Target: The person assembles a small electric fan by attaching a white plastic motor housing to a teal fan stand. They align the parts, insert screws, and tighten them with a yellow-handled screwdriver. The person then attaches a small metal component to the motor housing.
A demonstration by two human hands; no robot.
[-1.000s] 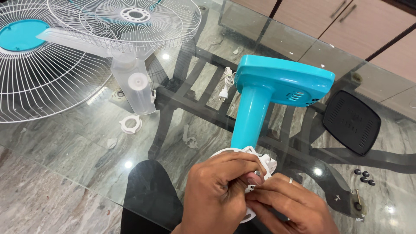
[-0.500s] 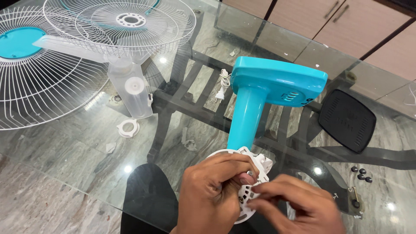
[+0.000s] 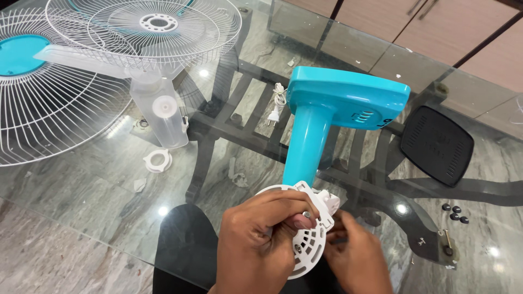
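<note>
A turquoise fan stand (image 3: pixel 327 109), a square base on a round neck, points away from me over the glass table. At its near end sits a white round motor housing (image 3: pixel 308 239) with slotted vents. My left hand (image 3: pixel 259 239) grips the housing's front, thumb pressed beside a small metal shaft (image 3: pixel 306 214) in its middle. My right hand (image 3: pixel 354 256) is behind and beside the housing, fingers curled against its right side; I cannot see whether it holds anything small.
Two white wire fan guards (image 3: pixel 65 81) and a clear fan blade (image 3: pixel 158 117) lie at the far left. A white plastic ring nut (image 3: pixel 157 160), a coiled plug lead (image 3: pixel 277 106), a black square plate (image 3: pixel 437 144) and several small black caps (image 3: pixel 455 213) rest on the glass table (image 3: pixel 81 179).
My right hand has slid from the housing's front down to its right rear side. The white housing's vented face now shows more. My left hand keeps its grip.
</note>
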